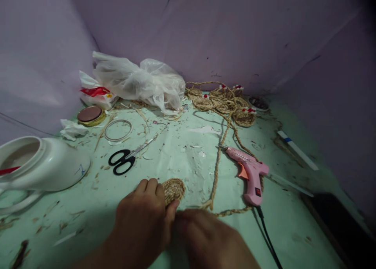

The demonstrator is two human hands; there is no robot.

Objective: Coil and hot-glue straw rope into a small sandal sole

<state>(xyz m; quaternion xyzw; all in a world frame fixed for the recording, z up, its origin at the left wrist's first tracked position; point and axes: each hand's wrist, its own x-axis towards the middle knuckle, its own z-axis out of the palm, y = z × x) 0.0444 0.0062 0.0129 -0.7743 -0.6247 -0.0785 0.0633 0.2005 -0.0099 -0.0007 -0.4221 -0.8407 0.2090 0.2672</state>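
My left hand [143,214] is closed on a small flat oval coil of braided straw rope [174,190], and its thumb presses the near edge. Right beside it, my right hand [205,237] has its fingers curled in; blur and shadow hide what is between them. A length of braided rope [216,175] runs down the table and bends right, passing just beyond my right hand. To the right lies a pink hot glue gun [248,171], its nozzle pointing up and left and a clear glue stick behind it. Black-handled scissors [129,157] lie slightly open on the left.
A white jug [64,163] lies on its side at left. Behind are a tape ring [118,130], a round tin [90,115], a plastic bag [141,83] and coiled rope pieces with red and white beads [225,100]. A dark object [337,230] sits at right.
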